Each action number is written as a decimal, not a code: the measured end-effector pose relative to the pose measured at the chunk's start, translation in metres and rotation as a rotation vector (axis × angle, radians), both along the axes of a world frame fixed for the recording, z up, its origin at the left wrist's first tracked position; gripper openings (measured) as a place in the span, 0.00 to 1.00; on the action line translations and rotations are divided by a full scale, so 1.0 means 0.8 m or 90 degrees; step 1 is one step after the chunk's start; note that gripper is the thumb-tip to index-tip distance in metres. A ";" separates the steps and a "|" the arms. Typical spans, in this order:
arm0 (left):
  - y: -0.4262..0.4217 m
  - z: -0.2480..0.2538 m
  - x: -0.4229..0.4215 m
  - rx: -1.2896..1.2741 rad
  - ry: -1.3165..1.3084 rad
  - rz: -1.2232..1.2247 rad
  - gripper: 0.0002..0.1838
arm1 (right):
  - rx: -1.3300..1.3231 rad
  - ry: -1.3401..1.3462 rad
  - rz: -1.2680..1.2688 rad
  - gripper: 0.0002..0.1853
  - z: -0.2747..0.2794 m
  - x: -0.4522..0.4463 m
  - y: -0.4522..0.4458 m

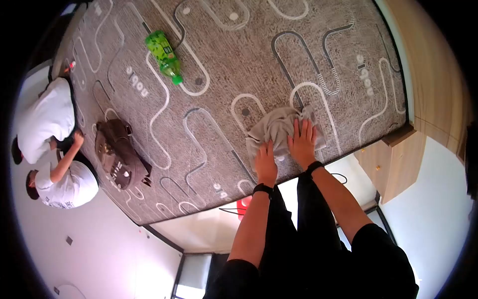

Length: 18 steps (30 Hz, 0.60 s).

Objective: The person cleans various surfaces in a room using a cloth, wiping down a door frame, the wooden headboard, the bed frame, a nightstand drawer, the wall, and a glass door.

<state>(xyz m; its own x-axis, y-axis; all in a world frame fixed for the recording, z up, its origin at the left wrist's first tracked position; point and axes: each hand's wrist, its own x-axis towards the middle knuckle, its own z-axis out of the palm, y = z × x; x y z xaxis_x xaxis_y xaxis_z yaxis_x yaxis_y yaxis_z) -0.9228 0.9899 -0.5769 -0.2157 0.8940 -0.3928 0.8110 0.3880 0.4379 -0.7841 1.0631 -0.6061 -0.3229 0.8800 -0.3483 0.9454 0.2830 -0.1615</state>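
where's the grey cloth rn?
Head view, just right of centre: the grey cloth lies bunched on the patterned surface, near its edge, under the left hand and right hand.

L hand (265,162) lies palm-down on grey cloth's (274,127) near-L part, fingers pointing fwd. R hand (301,143) is flat on its R part, fingers slightly spread. Both forearms (250,226) reach it from near side, wrists apart.
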 end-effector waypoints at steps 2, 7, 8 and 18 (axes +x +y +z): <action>-0.011 0.011 -0.019 -0.041 0.020 -0.115 0.31 | 0.020 0.000 0.007 0.34 0.004 -0.003 -0.017; -0.057 0.051 -0.062 -0.053 0.067 -0.206 0.21 | 0.043 -0.006 0.070 0.28 0.000 -0.017 -0.036; -0.062 0.073 -0.071 -0.104 0.075 -0.237 0.18 | -0.067 0.031 0.056 0.25 0.021 -0.020 -0.030; -0.178 0.067 -0.126 -0.180 -0.004 -0.060 0.13 | -0.281 0.225 0.108 0.22 0.078 -0.013 -0.092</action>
<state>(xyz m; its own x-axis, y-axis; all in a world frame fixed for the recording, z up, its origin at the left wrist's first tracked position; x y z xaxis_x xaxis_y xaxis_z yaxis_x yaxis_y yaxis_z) -1.0237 0.8476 -0.5237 -0.1344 0.7647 -0.6302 0.8466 0.4191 0.3280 -0.7948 0.9897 -0.5438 -0.6096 0.6025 -0.5152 0.7601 0.2597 -0.5957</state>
